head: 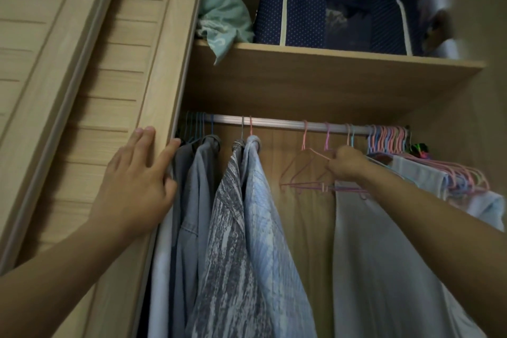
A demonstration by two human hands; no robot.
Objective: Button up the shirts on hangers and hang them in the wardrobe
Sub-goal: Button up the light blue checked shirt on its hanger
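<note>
Wood panels line the wardrobe (301,173), with a shelf (329,63) above a pale rail (274,120). On the shelf sit a dotted navy box (301,8) and a bundle of teal cloth (222,14).

Several shirts hang at the left of the rail; the two nearest the middle are a grey streaked shirt (227,228) and a light blue shirt (269,228). Right of them hang bare wire hangers (304,170), and a dense bunch of pink and blue hangers (389,140) crowds the far right, some of them carrying pale garments.

The left hand (137,184) lies flat on the edge of the door (109,90), fingers straight and spread. The right hand (347,163) is curled round the wire of one bare hanger, beside a pale cloth (370,255) hanging below the wrist.

My guess is that a hanger is being picked out for the next shirt. The thin wires overlap, so a pull could drag a neighbour along or snag its hook and drop it. The arm also brushes close to the pale cloth, which could slip off. Whether the hanging shirts are buttoned, I cannot tell.
</note>
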